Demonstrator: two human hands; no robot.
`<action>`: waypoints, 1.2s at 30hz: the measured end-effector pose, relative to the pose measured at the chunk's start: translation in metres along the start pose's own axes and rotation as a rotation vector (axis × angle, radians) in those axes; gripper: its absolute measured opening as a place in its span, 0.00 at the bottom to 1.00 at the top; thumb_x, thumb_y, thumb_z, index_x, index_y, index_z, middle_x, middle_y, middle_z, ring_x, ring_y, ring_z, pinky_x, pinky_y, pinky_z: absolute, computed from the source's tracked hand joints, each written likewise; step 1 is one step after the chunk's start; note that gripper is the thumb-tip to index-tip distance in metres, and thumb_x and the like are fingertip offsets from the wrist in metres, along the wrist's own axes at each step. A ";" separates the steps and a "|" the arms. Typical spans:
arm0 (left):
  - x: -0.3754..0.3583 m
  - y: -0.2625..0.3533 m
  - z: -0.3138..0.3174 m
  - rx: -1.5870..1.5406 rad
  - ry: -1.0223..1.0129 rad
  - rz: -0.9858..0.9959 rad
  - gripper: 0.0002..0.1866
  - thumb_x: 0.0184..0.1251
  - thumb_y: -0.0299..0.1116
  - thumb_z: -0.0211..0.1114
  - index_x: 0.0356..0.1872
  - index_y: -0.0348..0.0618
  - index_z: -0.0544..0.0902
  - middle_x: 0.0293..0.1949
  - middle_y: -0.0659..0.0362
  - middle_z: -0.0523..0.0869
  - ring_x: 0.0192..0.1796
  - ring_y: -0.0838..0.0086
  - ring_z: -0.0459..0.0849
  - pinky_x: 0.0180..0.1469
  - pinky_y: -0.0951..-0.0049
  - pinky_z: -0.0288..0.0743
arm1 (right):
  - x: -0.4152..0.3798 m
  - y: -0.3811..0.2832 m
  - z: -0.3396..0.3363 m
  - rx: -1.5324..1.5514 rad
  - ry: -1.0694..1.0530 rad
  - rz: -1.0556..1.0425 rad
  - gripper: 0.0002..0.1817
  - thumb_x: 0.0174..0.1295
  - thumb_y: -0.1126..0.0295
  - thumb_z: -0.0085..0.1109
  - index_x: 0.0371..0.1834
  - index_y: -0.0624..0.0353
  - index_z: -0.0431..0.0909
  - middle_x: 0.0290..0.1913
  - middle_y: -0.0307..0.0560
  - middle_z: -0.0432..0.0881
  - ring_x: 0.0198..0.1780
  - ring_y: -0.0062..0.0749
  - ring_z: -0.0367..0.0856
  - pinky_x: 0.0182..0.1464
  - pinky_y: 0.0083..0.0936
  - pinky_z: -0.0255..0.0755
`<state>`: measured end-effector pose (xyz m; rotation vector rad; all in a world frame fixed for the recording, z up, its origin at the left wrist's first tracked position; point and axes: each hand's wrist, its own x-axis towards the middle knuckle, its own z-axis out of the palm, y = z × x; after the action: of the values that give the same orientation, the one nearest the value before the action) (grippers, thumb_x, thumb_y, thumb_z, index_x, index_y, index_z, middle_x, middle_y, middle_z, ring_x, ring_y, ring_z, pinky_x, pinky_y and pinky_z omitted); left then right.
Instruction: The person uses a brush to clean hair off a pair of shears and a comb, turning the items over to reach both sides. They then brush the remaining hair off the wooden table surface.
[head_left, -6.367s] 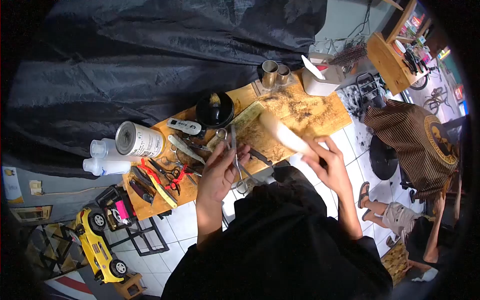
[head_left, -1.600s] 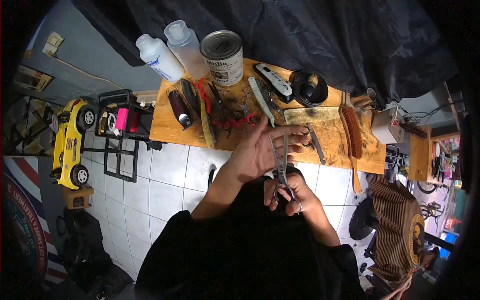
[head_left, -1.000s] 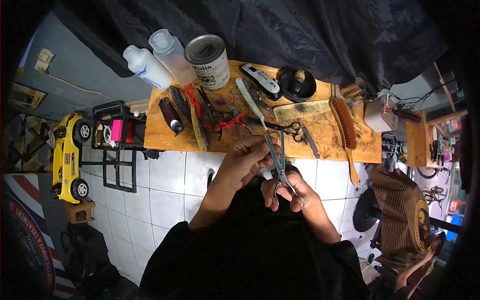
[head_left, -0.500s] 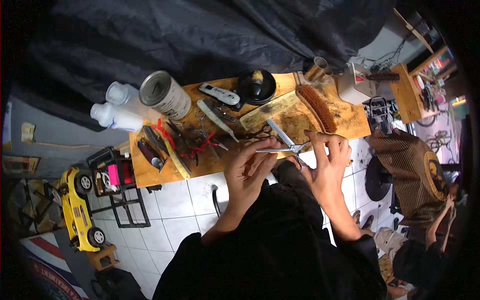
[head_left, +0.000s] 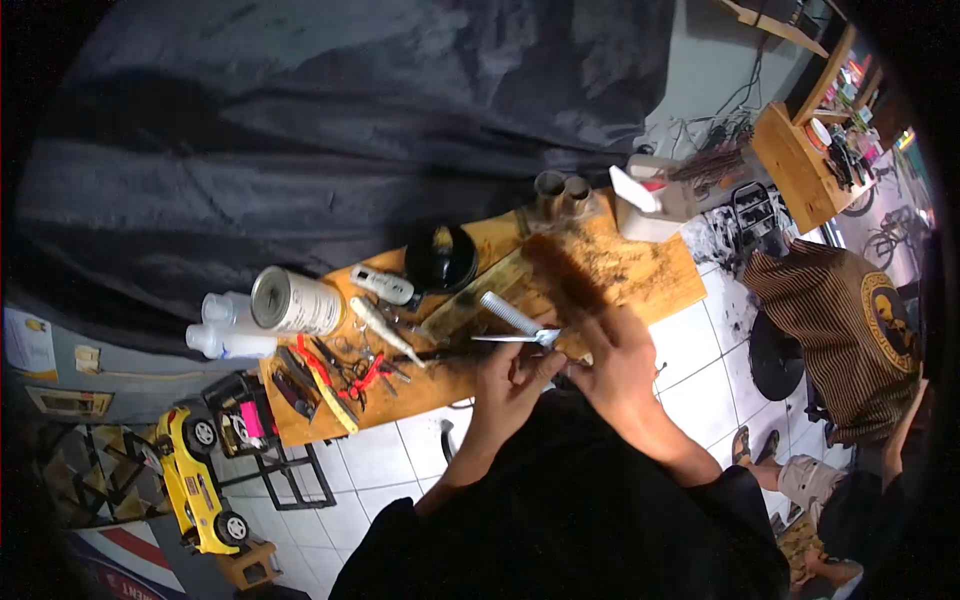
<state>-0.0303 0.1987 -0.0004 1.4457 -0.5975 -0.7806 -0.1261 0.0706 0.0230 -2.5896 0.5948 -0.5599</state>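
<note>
Thinning scissors point(head_left: 510, 313), one blade toothed and the other plain, stand spread apart above the front edge of the wooden table. My right hand point(head_left: 622, 375) is closed around the handle end, which its fingers hide. Just below the pivot, my left hand point(head_left: 508, 395) pinches the scissors with thumb and fingertips. Behind them on the table lies a brown bristle brush point(head_left: 568, 272), smeared by motion. A pale-handled straight razor point(head_left: 385, 328) and a hair clipper point(head_left: 383, 285) lie left of the blades.
The wooden table point(head_left: 660, 285) also carries a black bowl point(head_left: 462, 270), a metal can point(head_left: 295, 302), plastic bottles point(head_left: 230, 343) and red-tied scissors point(head_left: 368, 378). To the right, a person wears a striped cape point(head_left: 825, 345). A yellow toy car point(head_left: 195, 485) stands at left.
My left hand has shifted from along the plain blade toward the pivot, and both hands are closer together. The camera view has tilted and moved. The brush now looks blurred.
</note>
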 end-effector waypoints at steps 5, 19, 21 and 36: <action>0.023 0.011 0.033 0.161 0.113 0.076 0.13 0.66 0.23 0.61 0.51 0.33 0.77 0.38 0.62 0.82 0.41 0.83 0.80 0.42 0.82 0.76 | 0.008 0.022 -0.007 0.057 -0.066 -0.010 0.16 0.43 0.69 0.67 0.34 0.59 0.74 0.32 0.47 0.75 0.35 0.44 0.77 0.33 0.37 0.73; 0.089 0.048 0.056 0.009 0.298 -0.175 0.19 0.75 0.39 0.51 0.52 0.31 0.79 0.30 0.61 0.82 0.28 0.86 0.75 0.31 0.86 0.67 | 0.054 0.084 -0.030 0.549 0.126 -0.494 0.24 0.40 0.74 0.64 0.47 0.55 0.84 0.36 0.40 0.73 0.38 0.32 0.73 0.41 0.26 0.73; 0.095 0.054 0.062 0.032 0.356 -0.212 0.27 0.76 0.48 0.47 0.48 0.29 0.80 0.24 0.64 0.78 0.24 0.86 0.72 0.26 0.85 0.61 | 0.064 0.083 -0.033 0.577 0.182 -0.519 0.23 0.40 0.73 0.64 0.46 0.55 0.84 0.36 0.40 0.73 0.37 0.32 0.73 0.40 0.26 0.73; 0.126 0.047 0.063 -0.491 0.561 -0.191 0.19 0.75 0.44 0.50 0.50 0.37 0.76 0.37 0.60 0.80 0.37 0.76 0.80 0.38 0.77 0.75 | 0.127 0.063 -0.028 0.687 -0.034 -0.384 0.22 0.52 0.81 0.61 0.53 0.67 0.76 0.53 0.56 0.70 0.49 0.44 0.79 0.46 0.30 0.80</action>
<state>0.0056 0.0595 0.0380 1.1908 0.1591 -0.5742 -0.0535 -0.0513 0.0522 -2.0392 -0.1164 -0.6900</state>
